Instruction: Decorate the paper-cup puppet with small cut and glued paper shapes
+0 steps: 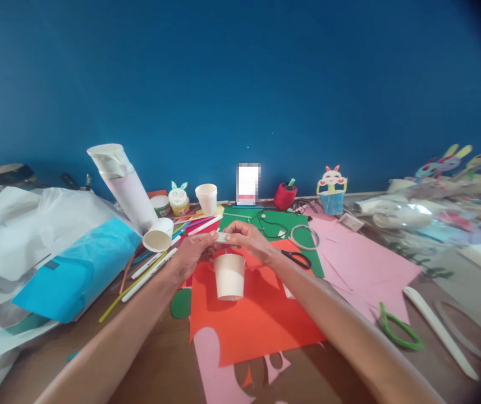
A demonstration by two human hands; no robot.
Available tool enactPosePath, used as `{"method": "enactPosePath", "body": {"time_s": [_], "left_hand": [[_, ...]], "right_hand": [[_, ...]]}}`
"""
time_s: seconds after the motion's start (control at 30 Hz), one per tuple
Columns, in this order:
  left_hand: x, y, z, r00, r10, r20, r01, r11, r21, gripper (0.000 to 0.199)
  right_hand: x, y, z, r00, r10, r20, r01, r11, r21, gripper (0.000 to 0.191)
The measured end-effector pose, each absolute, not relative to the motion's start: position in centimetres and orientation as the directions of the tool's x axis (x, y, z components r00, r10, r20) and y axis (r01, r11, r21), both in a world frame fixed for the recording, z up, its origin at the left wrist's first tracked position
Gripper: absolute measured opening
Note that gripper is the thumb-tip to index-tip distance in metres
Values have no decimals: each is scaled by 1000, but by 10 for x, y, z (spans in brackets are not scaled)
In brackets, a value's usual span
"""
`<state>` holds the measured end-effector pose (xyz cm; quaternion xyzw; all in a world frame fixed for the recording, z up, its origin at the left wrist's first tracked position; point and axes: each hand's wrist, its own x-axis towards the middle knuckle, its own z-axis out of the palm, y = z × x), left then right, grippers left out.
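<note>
My left hand [196, 251] and my right hand [248, 240] meet near the middle, fingers closed on the two ends of a small white piece [222, 237]. Just below them a white paper cup [229, 278] appears above the orange paper [261, 320], its wider rim toward the hands. A thin stick shows at the cup's narrow bottom end. Whether the cup is joined to the white piece is hidden by the fingers. Black-handled scissors [297, 259] lie right of my right hand.
Markers, two more paper cups and a tall white bottle [126, 191] stand or lie at the left, beside a blue packet [76, 269]. Green and pink paper [362, 252] spread behind and right. A rabbit-faced cup [331, 201] stands against the blue wall; green scissors [400, 331] lie right.
</note>
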<state>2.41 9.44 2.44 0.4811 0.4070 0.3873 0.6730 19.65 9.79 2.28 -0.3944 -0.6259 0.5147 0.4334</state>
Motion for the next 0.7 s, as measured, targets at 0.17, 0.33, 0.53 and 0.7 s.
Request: {"method": "enactPosePath", "body": {"time_s": [0.17, 0.33, 0.53, 0.7], "left_hand": [[25, 92, 21, 333, 931, -148, -67, 180, 981, 34], [29, 89, 23, 345, 933, -100, -58, 127, 990, 35], [31, 88, 30, 364, 928, -77, -189, 154, 970, 31], [28, 89, 32, 341, 937, -70, -221, 152, 963, 24]], "right_hand": [[196, 97, 23, -288, 949, 132, 92, 164, -982, 13], [197, 97, 25, -286, 947, 145, 120, 186, -975, 15], [201, 97, 31, -285, 953, 106, -15, 106, -994, 12], [203, 96, 38, -297, 951, 86, -170, 36, -985, 10]]}}
